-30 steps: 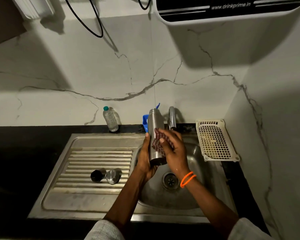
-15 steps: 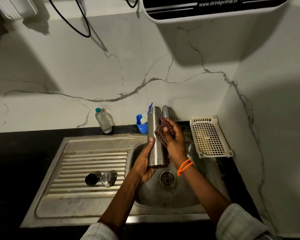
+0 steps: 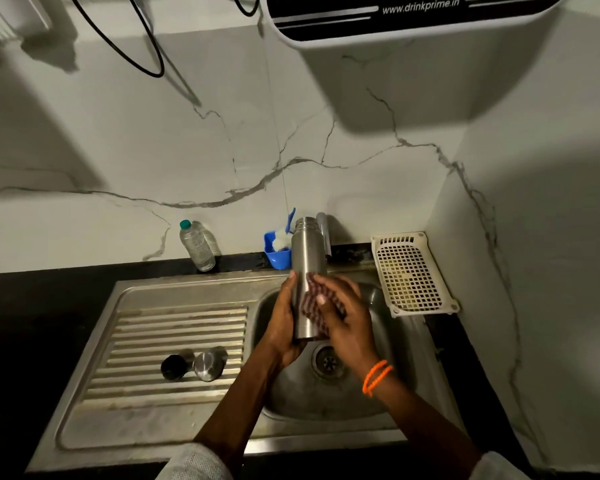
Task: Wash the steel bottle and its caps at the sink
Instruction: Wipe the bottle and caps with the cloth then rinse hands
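Over the sink basin (image 3: 388,403), the left hand (image 3: 284,327) is gripping the smooth cylindrical steel bottle (image 3: 308,261) upright while the right hand (image 3: 347,320) is pressing a ribbed scrubbing cloth (image 3: 310,304) against it, and two round caps (image 3: 193,366) are sitting on the ridged drainboard (image 3: 153,344) left of the basin.

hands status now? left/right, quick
Left hand: grips the steel bottle low on its body.
Right hand: presses a scrub pad against the bottle, fingers curled over it.
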